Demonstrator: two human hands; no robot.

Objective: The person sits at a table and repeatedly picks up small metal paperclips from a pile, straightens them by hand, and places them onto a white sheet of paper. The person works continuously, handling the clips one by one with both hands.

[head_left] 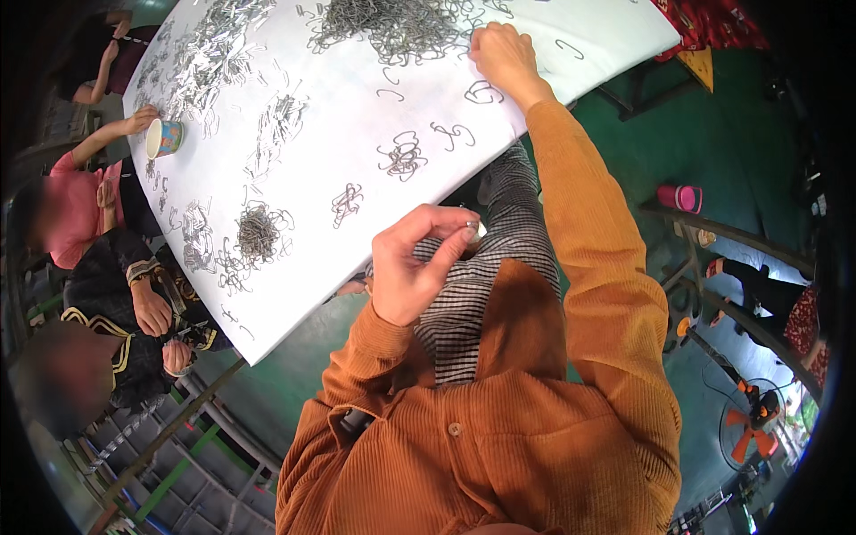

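In front of my lap, my left hand (408,265) pinches a small silvery-white piece (480,229) between thumb and forefinger; its kind is too small to tell. My right hand (504,58) reaches onto the white-covered table (343,138), fingers curled down at the right edge of a large heap of dark bent wire hooks (383,25). What those fingers hold, if anything, is hidden. Nearer me lie smaller clusters of hooks (403,156), and a single hook (569,50) rests to the right of my right hand.
Silvery flat strips (214,58) are spread across the table's left part, with another dark wire pile (260,234) nearer. A co-worker's hand touches a paper cup (165,138); another person sits at the left edge. A fan (753,419) and pink cup (680,198) are at right.
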